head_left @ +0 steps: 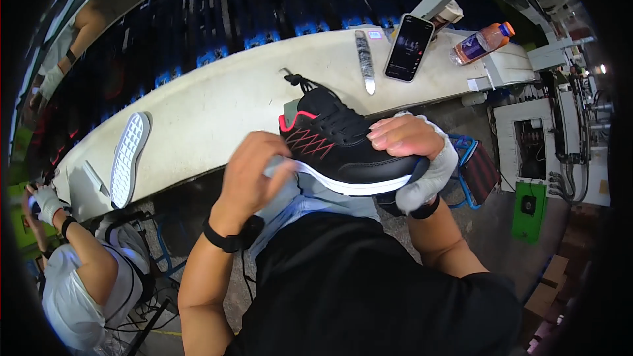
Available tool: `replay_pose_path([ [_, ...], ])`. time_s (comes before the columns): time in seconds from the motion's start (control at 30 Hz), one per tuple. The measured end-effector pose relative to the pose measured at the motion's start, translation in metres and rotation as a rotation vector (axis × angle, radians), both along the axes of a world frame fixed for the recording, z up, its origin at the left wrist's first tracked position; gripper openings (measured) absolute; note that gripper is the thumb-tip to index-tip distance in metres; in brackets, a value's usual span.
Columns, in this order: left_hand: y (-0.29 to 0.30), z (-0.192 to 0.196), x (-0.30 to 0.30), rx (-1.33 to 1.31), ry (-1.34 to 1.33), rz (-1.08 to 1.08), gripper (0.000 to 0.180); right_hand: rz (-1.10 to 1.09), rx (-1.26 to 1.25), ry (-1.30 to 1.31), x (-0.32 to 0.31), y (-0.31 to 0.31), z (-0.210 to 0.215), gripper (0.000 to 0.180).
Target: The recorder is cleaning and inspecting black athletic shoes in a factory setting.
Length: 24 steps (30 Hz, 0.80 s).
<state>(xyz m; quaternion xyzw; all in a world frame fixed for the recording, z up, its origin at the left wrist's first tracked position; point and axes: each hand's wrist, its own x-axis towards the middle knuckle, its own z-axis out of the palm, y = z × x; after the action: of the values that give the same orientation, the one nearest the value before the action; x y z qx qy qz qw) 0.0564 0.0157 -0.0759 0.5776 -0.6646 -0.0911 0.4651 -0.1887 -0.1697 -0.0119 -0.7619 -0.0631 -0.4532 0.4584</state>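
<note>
A black sneaker [356, 151] with red crisscross stitching, a red-edged collar and a white sole is held on its side above my lap, toe to the right. My right hand [422, 151], in a white glove with bare fingertips, grips the toe, fingers over the upper. At the heel is my bare left hand [254, 171], its fingers curled and a little blurred by the white sole edge. Something pale shows between its thumb and fingers, too unclear to name. Black laces [300, 82] are knotted at the collar.
On the white bench [217, 105] lie a loose white-grey shoe sole [128, 158], a wrapped-handle blade [364, 62], a phone [409, 48] and a drink bottle [481, 44]. Beyond runs a roller conveyor [198, 26]. A co-worker [86, 277] sits at left; a blue-framed stool [476, 168] stands right.
</note>
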Motion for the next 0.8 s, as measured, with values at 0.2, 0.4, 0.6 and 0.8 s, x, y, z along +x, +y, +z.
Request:
replay_pose_path([
  [0.2,0.070,-0.027,0.052,0.018,-0.092,0.239,0.057,-0.281,0.744,-0.127,0.026,0.036,-0.021,0.060],
  [0.4,0.066,0.123,0.061,0.050,-0.379,0.112,0.064,-0.017,0.510,0.207,0.092,0.008,-0.033,0.033],
  [0.6,-0.004,0.178,0.044,0.461,-0.252,0.171,0.088,0.056,-0.005,0.041,0.128,0.007,0.028,0.134],
  [0.8,-0.027,0.182,0.066,0.538,-0.129,0.162,0.082,0.053,0.243,0.130,0.160,0.010,0.027,0.076],
])
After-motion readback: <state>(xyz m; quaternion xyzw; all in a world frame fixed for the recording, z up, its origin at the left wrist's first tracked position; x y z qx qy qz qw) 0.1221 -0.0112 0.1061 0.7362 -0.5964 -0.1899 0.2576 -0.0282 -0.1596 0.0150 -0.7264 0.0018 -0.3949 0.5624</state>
